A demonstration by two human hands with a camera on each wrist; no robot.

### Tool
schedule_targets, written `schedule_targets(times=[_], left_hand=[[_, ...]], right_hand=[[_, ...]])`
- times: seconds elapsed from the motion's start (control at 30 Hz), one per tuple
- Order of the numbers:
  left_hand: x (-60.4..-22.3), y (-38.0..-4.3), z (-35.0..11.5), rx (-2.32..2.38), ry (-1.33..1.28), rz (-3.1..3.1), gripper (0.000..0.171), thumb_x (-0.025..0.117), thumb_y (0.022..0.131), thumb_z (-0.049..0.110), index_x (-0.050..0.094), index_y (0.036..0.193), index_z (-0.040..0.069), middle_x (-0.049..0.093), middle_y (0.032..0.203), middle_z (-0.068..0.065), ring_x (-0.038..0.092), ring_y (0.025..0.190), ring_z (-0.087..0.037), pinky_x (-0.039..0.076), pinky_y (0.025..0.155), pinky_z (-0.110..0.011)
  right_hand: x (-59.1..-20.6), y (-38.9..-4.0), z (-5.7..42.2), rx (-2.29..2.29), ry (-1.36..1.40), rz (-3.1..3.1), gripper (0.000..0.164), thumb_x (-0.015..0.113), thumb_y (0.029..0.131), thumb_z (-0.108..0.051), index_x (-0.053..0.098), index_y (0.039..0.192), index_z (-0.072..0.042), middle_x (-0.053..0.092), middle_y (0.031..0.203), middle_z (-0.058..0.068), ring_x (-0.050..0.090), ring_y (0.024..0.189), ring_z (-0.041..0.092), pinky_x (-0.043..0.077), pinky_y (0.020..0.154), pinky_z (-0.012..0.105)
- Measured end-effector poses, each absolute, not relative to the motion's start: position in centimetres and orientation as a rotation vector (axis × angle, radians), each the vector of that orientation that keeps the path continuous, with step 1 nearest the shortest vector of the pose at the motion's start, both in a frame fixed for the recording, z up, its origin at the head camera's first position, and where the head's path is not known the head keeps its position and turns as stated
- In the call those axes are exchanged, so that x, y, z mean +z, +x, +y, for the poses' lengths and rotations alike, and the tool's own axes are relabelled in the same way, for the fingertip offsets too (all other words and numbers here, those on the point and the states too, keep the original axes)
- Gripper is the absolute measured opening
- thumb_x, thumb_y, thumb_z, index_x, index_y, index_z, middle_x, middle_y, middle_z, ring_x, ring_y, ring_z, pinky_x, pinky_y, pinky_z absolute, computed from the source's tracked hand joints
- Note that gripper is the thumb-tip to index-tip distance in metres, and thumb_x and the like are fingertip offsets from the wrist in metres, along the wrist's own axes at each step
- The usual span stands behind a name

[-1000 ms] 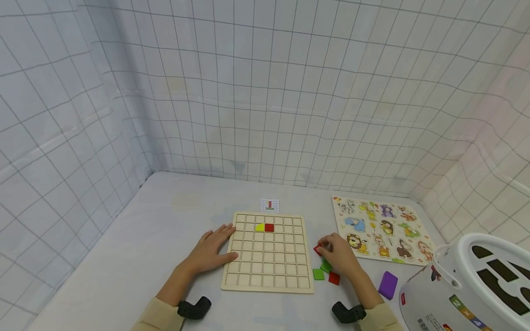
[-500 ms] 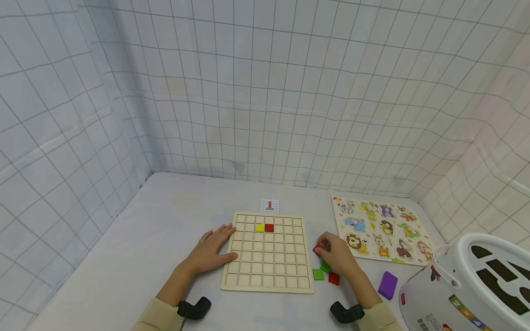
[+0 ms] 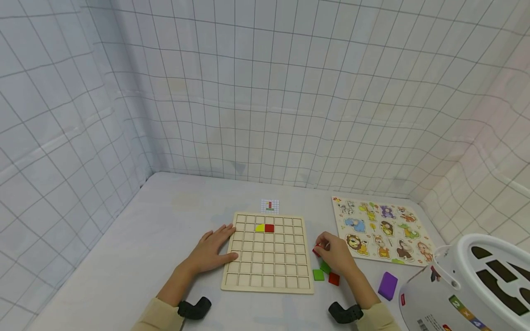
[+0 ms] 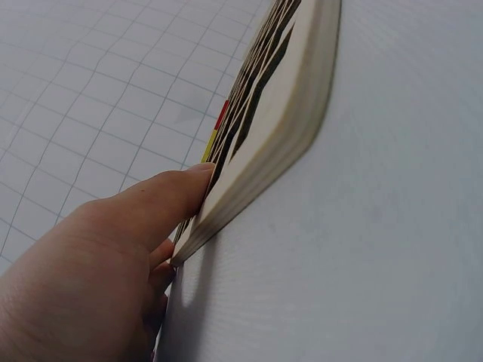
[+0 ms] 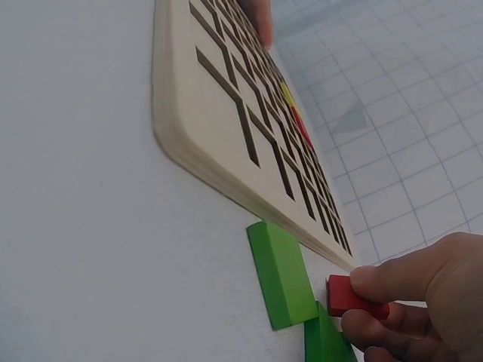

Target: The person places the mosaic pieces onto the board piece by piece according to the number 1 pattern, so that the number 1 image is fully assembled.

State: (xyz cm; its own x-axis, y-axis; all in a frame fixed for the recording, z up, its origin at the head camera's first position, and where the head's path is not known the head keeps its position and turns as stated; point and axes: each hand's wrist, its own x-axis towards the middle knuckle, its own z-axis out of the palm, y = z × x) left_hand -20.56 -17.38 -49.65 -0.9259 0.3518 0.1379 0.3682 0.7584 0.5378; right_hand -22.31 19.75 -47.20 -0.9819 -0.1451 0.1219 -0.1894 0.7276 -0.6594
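Note:
My left hand (image 3: 210,250) rests at the left edge of a pale wooden grid board (image 3: 265,264), its fingers fairly straight. In the left wrist view its thumb (image 4: 170,197) lies on top of the rim. A yellow piece (image 3: 260,227) and a red square (image 3: 269,228) sit side by side in the board's upper cells. Right of the board, my right hand (image 3: 337,253) pinches a small red block (image 5: 351,296) between thumb and fingers, low over the table. Close by lie a green square block (image 5: 281,275), another green piece (image 5: 324,339) and a second red square (image 3: 334,278).
A small printed card (image 3: 270,206) lies beyond the board. To the right are an animal puzzle board (image 3: 391,250), a purple block (image 3: 388,285) and a white lidded bucket (image 3: 430,299). A grid-patterned cloth wall (image 3: 265,92) rises behind the table.
My right hand has shifted very slightly left with the red block held in its fingers. The left hand and the board have stayed in place.

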Motion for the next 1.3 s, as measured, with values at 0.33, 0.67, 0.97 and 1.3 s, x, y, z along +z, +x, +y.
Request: schedule_targets(times=[0.33,0.67,0.97,1.3], left_hand=[[-49.8,-20.6,-17.3,-0.892,-0.592,-2.922,0.08,0.063,0.089,0.05,0.038,0.149,0.003,0.036,0.153,-0.015,0.027,0.143,-0.035,0.016,0.112,-0.059],[-49.6,-20.5,-17.3,-0.903,-0.59,-2.925,0.08,0.063,0.089,0.05,0.038,0.149,0.003,0.036,0.153,-0.015,0.027,0.143,-0.035,0.015,0.113,-0.058],[-49.6,-20.6,-17.4,-0.906,-0.583,-2.933,0.08,0.063,0.089,0.05,0.038,0.15,0.003,0.036,0.154,-0.015,0.026,0.144,-0.035,0.015,0.113,-0.058],[-49.5,-20.5,-17.3,-0.915,-0.579,-2.934,0.081,0.064,0.088,0.048,0.037,0.15,0.003,0.036,0.154,-0.015,0.025,0.144,-0.035,0.015,0.113,-0.058]], right_hand=[[-46.9,-22.2,19.2,1.262,0.268,-2.821,0.007,0.069,0.088,-0.004,0.062,0.088,-0.006,0.057,0.077,-0.001,0.052,0.068,0.015,0.044,0.055,0.024],[-47.1,-22.4,17.8,1.409,0.257,-2.748,0.007,0.069,0.089,-0.004,0.063,0.088,-0.007,0.058,0.077,0.001,0.056,0.063,0.014,0.047,0.053,0.025],[-47.0,-22.6,16.5,1.503,0.335,-2.662,0.006,0.069,0.087,0.0,0.063,0.087,-0.002,0.06,0.076,0.002,0.057,0.059,0.013,0.048,0.052,0.023],[-47.3,-22.9,14.3,1.651,0.289,-2.579,0.006,0.068,0.087,0.001,0.062,0.087,0.0,0.06,0.077,0.005,0.061,0.062,0.014,0.054,0.054,0.024]])
